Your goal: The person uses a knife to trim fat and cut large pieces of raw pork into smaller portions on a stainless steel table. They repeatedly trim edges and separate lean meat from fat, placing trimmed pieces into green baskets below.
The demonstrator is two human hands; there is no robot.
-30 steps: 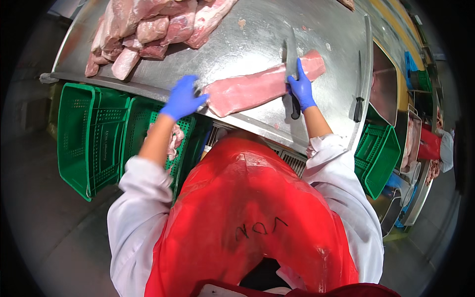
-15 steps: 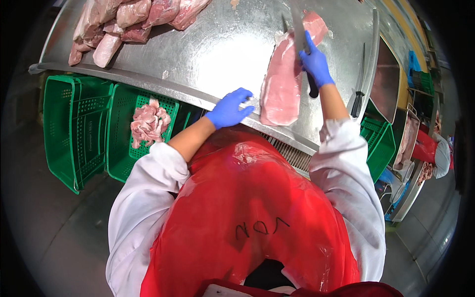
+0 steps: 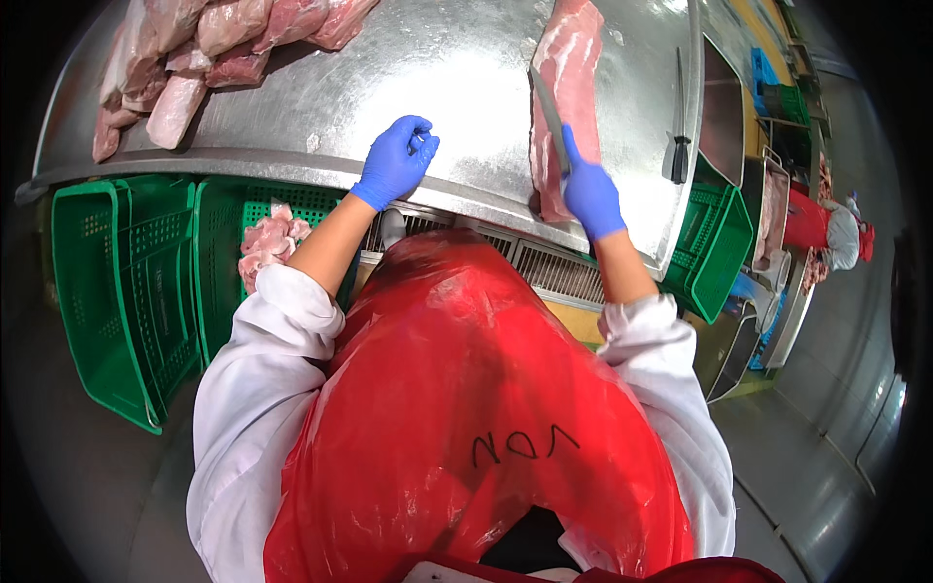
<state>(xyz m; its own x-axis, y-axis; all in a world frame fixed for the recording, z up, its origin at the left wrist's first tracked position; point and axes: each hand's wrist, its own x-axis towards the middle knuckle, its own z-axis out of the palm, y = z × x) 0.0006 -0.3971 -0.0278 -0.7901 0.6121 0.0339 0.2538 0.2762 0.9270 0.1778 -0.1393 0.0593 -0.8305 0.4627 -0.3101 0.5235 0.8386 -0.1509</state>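
Observation:
My right hand (image 3: 593, 197), in a blue glove, is wrapped round a knife (image 3: 551, 119) with the index finger stretched forward along it. The blade points away from me over the left part of a long slab of pink meat (image 3: 573, 73), which lies lengthwise on the metal table. My fingers hide the handle, and my hand covers part of the slab's near end. Left of the slab, my gloved left hand (image 3: 395, 162) hovers by the table's near edge, touching no meat. Its fingers are loosely curled, the thumb apart, and I see nothing in them.
Several meat pieces (image 3: 233, 27) are piled at the table's far left. A second knife with a black handle (image 3: 679, 155) lies near the right edge. Green crates (image 3: 126, 301) stand below left, one holding meat scraps (image 3: 270, 239); another crate (image 3: 714, 248) is right. A person (image 3: 826, 233) stands far right.
The view has shifted. My right hand has drawn the knife back toward me, and its blade now lies lower along the slab's left part. My left hand's fingers have curled in and it moved slightly left.

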